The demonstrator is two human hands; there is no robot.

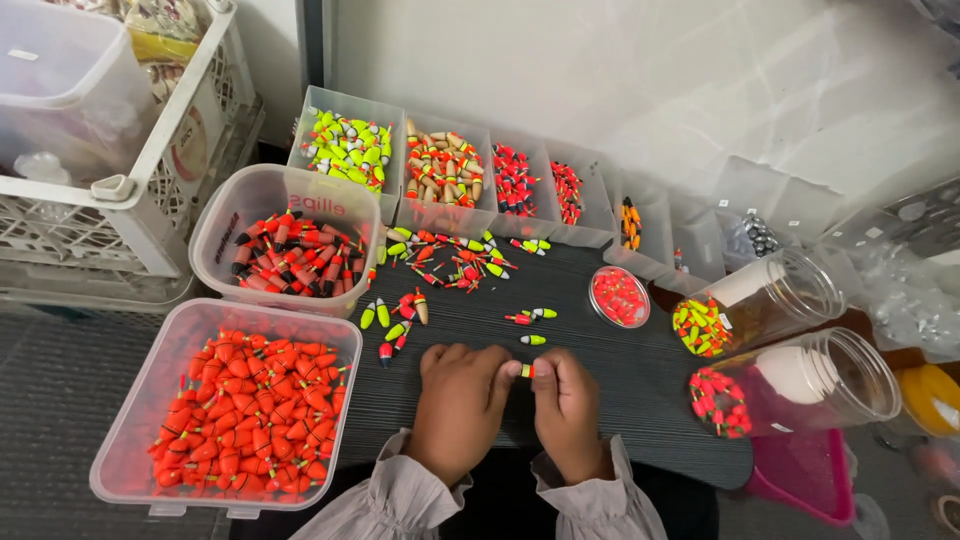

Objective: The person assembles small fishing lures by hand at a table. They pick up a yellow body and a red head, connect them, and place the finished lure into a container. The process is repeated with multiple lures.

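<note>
Left hand (462, 398) and right hand (568, 400) meet fingertip to fingertip over the dark desk (600, 385), both pinching one small red-and-yellow float (525, 370) between them, just below the loose floats (450, 265) scattered on the desk.

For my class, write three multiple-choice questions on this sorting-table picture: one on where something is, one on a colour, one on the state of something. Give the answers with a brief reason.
1. Where is the big tub of orange floats?
A. left of the hands
B. behind the jars
C. on the crate

2. What colour fills the leftmost rear bin?
A. blue
B. mainly yellow-green
C. white

3. How do the two clear jars lie?
A. upright, lidded
B. stacked
C. on their sides, mouths open

Answers: 1 A, it sits left of the left hand. 2 B, yellow-green pieces fill it. 3 C, both lie tipped, floats at their mouths.
</note>
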